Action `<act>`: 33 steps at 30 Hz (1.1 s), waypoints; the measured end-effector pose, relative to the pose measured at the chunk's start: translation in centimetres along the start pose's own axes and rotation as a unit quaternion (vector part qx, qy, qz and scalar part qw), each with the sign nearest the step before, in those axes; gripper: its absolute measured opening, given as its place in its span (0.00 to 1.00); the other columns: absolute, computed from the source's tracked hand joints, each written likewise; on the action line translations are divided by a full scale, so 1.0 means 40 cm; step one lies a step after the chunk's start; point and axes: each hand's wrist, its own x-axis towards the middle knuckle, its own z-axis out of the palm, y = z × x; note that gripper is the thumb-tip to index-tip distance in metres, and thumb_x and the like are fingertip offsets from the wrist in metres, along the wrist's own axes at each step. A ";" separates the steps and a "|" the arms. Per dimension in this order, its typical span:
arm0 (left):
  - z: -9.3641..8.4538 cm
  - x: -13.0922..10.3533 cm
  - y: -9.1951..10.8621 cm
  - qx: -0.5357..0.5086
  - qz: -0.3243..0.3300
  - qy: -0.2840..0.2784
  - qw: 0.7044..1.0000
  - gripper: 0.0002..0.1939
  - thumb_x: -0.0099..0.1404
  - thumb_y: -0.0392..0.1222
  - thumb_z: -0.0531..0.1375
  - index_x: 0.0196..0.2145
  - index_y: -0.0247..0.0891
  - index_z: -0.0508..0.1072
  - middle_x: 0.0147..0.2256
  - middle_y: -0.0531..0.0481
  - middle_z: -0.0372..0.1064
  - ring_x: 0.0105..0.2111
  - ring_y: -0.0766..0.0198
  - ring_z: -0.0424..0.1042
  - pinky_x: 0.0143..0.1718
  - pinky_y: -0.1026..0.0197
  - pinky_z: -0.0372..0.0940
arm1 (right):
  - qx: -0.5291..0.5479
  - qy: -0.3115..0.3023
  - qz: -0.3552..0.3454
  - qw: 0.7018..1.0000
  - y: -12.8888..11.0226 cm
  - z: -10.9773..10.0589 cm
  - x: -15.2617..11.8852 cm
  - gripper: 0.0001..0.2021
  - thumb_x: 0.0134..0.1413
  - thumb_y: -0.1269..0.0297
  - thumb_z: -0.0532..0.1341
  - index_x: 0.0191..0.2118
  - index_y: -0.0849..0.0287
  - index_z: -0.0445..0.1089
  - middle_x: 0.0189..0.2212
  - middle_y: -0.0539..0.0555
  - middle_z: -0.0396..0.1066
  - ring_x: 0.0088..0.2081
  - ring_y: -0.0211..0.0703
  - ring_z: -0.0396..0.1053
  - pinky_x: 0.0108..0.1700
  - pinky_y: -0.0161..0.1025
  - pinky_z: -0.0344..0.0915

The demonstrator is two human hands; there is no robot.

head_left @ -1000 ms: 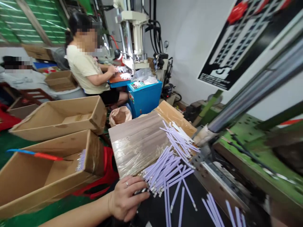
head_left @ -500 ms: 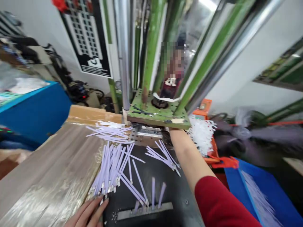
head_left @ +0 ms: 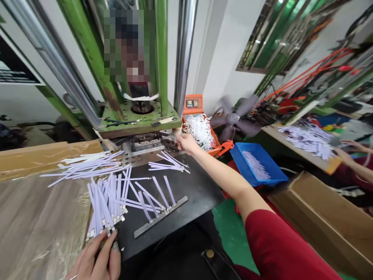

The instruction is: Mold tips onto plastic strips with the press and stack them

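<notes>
My left hand [head_left: 97,256] is at the near end of a pile of lilac strips [head_left: 100,200] with metal-tipped ends. Its fingertips are drawn together on a strip end there. At the right side of the green press [head_left: 140,124], my right hand [head_left: 186,142] has its fingers curled beside a dark metal part [head_left: 169,140]; what they grip is too small to make out. Between my hands a narrow metal bar [head_left: 161,217] lies on the black table [head_left: 201,188], with several strips standing in it. A smaller bunch of strips [head_left: 167,162] lies near the press.
White pieces [head_left: 199,128] fill an orange container behind my right hand, near a fan [head_left: 232,118]. A blue bin [head_left: 272,171] with strips and a cardboard box [head_left: 323,217] stand to the right. Another person's hand [head_left: 357,147] is at a strip-covered table [head_left: 332,165].
The view has swung to the right. My right hand, hidden behind the press plate before, now shows at the press's right side. My left hand stays at the strip ends, fingers closer together.
</notes>
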 end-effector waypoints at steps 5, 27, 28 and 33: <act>-0.025 0.038 0.003 -0.117 0.028 -0.021 0.993 0.36 0.65 0.36 0.61 0.68 0.47 0.55 0.49 0.37 0.70 0.42 0.44 0.74 0.43 0.43 0.70 | 0.121 -0.013 0.100 0.987 0.103 -0.130 -0.288 0.09 0.54 0.64 0.66 0.30 0.64 0.68 0.21 0.51 0.67 0.18 0.32 0.58 0.16 0.28 0.56; -0.012 0.199 0.015 -0.218 0.106 -0.155 0.958 0.13 0.72 0.46 0.54 0.46 0.45 0.77 0.39 0.51 0.77 0.37 0.61 0.76 0.39 0.60 0.67 | -0.516 -0.175 -0.379 0.748 0.225 -0.014 -0.433 0.12 0.65 0.73 0.55 0.51 0.61 0.70 0.45 0.60 0.71 0.43 0.51 0.68 0.47 0.47 0.69; 0.007 0.232 -0.002 -0.216 0.108 -0.163 0.957 0.14 0.73 0.47 0.52 0.47 0.44 0.76 0.39 0.51 0.77 0.35 0.63 0.76 0.38 0.62 0.69 | -0.507 -0.180 -0.394 0.745 0.214 -0.016 -0.390 0.13 0.66 0.73 0.54 0.52 0.61 0.69 0.44 0.60 0.72 0.43 0.50 0.68 0.48 0.46 0.69; 0.184 0.506 -0.084 -0.149 0.062 -0.156 0.975 0.26 0.76 0.43 0.40 0.50 0.30 0.74 0.41 0.43 0.75 0.40 0.58 0.76 0.40 0.58 0.71 | -0.496 -0.124 -0.356 0.782 0.100 0.027 -0.062 0.14 0.63 0.77 0.56 0.50 0.62 0.73 0.43 0.60 0.74 0.46 0.49 0.69 0.52 0.43 0.66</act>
